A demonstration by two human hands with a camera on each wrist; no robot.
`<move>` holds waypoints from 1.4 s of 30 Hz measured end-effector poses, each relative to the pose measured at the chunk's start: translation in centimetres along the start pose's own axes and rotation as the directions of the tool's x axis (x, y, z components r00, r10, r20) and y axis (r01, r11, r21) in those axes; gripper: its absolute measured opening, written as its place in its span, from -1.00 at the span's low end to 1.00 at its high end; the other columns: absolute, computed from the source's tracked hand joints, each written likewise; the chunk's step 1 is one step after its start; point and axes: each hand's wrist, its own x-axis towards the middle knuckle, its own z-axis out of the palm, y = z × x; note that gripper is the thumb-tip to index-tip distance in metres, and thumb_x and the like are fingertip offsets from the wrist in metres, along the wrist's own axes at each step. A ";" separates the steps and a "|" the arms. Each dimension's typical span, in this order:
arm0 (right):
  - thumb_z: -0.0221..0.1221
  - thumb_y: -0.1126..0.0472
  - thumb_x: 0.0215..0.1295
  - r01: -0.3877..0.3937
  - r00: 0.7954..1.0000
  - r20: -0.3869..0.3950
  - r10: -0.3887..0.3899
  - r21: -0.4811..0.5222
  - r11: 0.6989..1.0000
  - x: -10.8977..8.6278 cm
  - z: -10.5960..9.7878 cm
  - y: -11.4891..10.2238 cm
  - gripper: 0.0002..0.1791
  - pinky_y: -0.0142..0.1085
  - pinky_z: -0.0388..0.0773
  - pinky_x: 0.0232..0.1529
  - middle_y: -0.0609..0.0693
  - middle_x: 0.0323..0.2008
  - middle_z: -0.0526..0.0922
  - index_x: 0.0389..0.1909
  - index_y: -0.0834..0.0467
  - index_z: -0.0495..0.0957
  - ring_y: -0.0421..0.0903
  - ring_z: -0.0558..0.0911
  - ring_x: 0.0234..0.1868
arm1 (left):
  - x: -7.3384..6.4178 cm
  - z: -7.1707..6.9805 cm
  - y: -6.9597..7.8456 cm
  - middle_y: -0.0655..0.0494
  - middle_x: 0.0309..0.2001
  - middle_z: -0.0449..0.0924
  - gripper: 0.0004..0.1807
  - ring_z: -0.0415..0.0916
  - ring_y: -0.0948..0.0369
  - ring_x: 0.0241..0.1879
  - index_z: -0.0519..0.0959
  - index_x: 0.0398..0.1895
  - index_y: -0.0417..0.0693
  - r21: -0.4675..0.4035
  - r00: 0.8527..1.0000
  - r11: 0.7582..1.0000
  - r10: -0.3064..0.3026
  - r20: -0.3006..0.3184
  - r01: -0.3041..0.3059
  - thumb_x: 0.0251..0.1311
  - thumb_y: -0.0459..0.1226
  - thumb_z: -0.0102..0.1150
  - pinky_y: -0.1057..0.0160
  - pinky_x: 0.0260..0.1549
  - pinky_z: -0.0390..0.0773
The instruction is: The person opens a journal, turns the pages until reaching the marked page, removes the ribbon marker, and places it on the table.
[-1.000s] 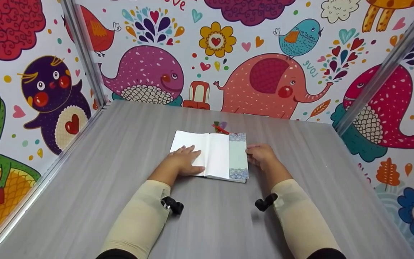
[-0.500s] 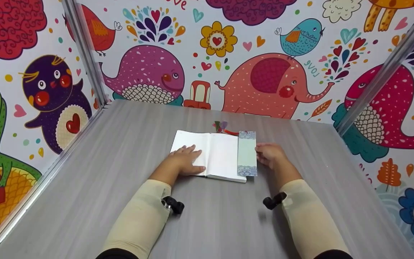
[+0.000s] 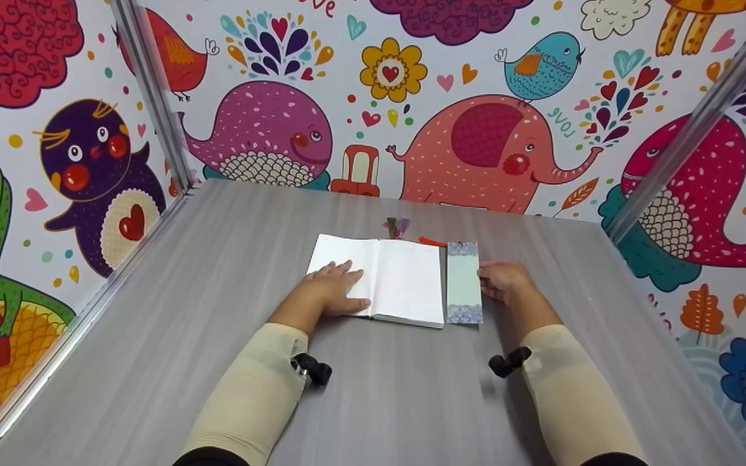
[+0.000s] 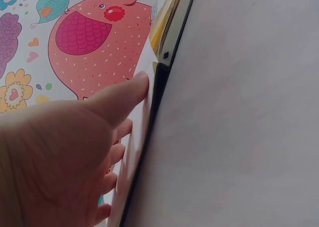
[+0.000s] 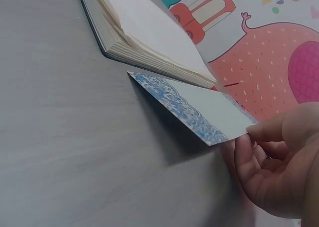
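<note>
An open book [image 3: 410,278] with blank white pages lies on the grey table. My left hand [image 3: 335,288] rests spread on its left page; in the left wrist view the thumb and fingers [image 4: 122,102] lie along that page. Right of the book, my right hand [image 3: 506,281] pinches the long right edge of a bookmark [image 3: 463,282], pale green with blue patterned ends. The right wrist view shows the bookmark [image 5: 199,107] tilted above the table with a shadow under it, thumb and forefinger at its edge. A red ribbon [image 3: 432,242] reaches from its top end toward the book.
Behind the book lies a small green and purple thing [image 3: 396,226], like a tassel. The grey table [image 3: 386,401] ends at a wall [image 3: 463,65] with printed cartoon animals, and metal posts [image 3: 153,97] stand at its back corners.
My right hand has drawn the bookmark rightward off the right page to beside the book, its red ribbon trailing along. The left hand has stayed on the left page.
</note>
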 end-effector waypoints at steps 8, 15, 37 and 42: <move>0.22 0.27 0.54 0.015 0.999 -0.038 -0.020 -0.124 0.992 0.2 0.1 0.4 -0.70 -0.37 0.75 -0.25 0.02 -0.18 0.67 0.20 0.27 0.61 -0.11 0.67 -0.24 | -0.2 0.1 0.2 0.04 0.79 -0.11 -0.06 -0.21 -0.15 0.77 0.11 0.75 0.25 -0.004 1.000 1.000 0.003 -0.010 -0.003 0.43 0.34 0.08 -0.31 0.69 -0.12; 0.23 0.29 0.49 0.075 0.994 -0.063 -0.091 -0.225 0.971 0.0 0.4 0.8 -0.65 -0.34 0.68 -0.37 0.00 -0.27 0.68 0.23 0.28 0.64 -0.14 0.65 -0.41 | 0.0 0.1 0.1 0.05 0.79 -0.14 -0.06 -0.23 -0.14 0.78 0.09 0.76 0.25 -0.001 1.000 1.000 0.009 0.000 -0.009 0.44 0.35 0.06 -0.29 0.70 -0.14; 0.31 -0.03 0.50 0.452 0.886 0.059 -0.461 -0.337 0.826 -3.7 7.2 1.6 -0.43 0.06 0.52 0.49 0.09 0.36 0.63 0.45 0.05 0.54 0.11 0.57 0.43 | 0.1 0.0 -0.1 0.04 0.80 -0.16 -0.05 -0.25 -0.15 0.78 0.05 0.77 0.24 0.027 1.000 1.000 0.007 0.010 -0.007 0.45 0.35 0.05 -0.31 0.70 -0.13; 0.31 -0.12 0.49 0.587 0.797 0.220 -0.563 -0.505 0.633 -4.1 8.0 2.1 -0.18 0.23 0.18 0.66 0.17 0.65 0.30 0.65 0.06 0.29 0.22 0.23 0.70 | 0.1 -0.1 -0.1 0.05 0.80 -0.16 -0.05 -0.24 -0.14 0.78 0.06 0.77 0.24 0.024 1.000 1.000 0.007 0.012 -0.007 0.45 0.35 0.05 -0.30 0.70 -0.13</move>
